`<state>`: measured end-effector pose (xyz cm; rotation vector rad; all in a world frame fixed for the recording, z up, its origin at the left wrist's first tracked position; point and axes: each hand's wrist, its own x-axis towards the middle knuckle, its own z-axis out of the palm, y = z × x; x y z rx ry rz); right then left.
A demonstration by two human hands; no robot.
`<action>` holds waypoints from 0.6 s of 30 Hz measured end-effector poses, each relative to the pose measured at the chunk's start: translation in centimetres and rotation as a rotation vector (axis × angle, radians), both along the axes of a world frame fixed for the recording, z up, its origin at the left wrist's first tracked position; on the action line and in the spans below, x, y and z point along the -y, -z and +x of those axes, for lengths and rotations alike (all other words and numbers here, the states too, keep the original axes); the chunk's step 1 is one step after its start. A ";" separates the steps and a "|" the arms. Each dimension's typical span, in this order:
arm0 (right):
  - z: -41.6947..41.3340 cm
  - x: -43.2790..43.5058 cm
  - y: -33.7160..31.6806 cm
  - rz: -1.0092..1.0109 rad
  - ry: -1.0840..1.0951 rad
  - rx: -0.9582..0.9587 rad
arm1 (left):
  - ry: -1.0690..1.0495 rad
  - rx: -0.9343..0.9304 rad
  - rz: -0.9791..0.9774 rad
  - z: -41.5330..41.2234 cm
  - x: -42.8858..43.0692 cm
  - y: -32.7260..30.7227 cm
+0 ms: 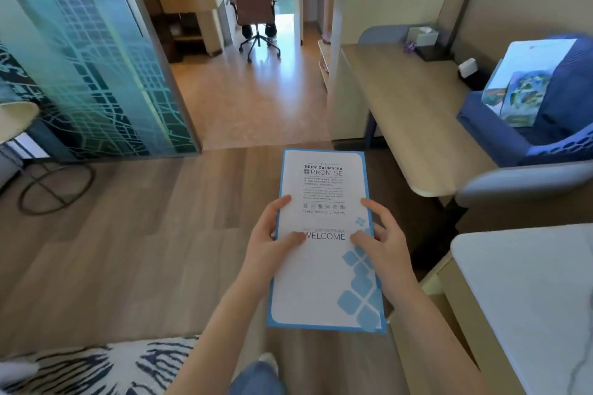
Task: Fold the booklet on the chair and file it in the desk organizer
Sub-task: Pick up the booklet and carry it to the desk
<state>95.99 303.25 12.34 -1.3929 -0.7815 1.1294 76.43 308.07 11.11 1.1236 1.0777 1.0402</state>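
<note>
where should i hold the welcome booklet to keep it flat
By its two long edges around mid-height, one hand from each side, as the left hand and right hand do now. The booklet is tall, narrow and thin, so gripping one end would probably let the other droop.

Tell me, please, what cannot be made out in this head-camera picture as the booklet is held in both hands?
- Desk organizer: not identifiable anywhere in the head view.
- Booklet: its back and any inner pages face away, and its small body text is too fine to read.
- Left hand and right hand: some fingers are hidden behind the booklet.
- Papers on the blue armchair: blurred, partly cut by the right edge.
</note>
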 end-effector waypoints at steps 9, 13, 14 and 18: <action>1.0 -19.4 2.5 -0.023 0.136 -0.029 | 0.153 -0.014 -0.016 1.7 -22.5 2.2; 1.8 -27.7 1.2 0.003 0.261 -0.034 | 0.277 -0.025 -0.002 3.5 -33.1 0.4; 2.2 -29.5 0.9 0.016 0.300 -0.032 | 0.312 -0.026 0.005 4.3 -35.5 -0.2; 4.7 -34.6 0.2 0.024 0.480 0.014 | 0.458 -0.039 0.010 8.7 -42.8 -1.7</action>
